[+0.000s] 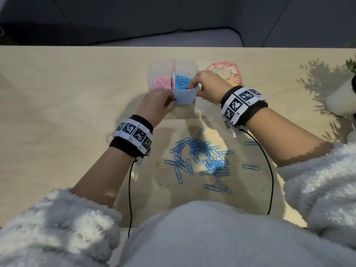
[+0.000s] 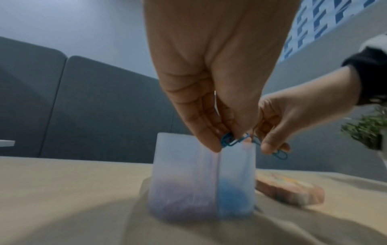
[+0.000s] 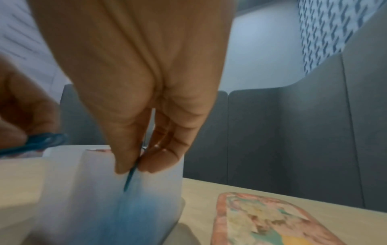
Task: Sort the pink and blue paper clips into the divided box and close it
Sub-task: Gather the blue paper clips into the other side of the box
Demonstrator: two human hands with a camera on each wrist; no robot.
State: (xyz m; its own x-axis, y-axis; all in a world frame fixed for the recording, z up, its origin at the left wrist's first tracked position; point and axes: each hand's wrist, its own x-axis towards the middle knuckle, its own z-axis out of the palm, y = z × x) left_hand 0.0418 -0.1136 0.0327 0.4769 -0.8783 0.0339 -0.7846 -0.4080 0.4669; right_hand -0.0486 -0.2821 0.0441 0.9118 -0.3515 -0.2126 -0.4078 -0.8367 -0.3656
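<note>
The translucent divided box stands open at the table's middle back, pink clips in its left half and blue clips in its right half. My left hand pinches a few blue paper clips over the box's near rim. My right hand pinches a blue clip at the rim's right side, the same clip dangling below its fingers in the left wrist view. A loose pile of blue clips lies on the table in front of me.
The box's patterned pink lid lies flat just right of the box. A white pot with a green plant stands at the table's right edge. Black cables run from both wristbands toward my body. A grey sofa sits beyond the far edge.
</note>
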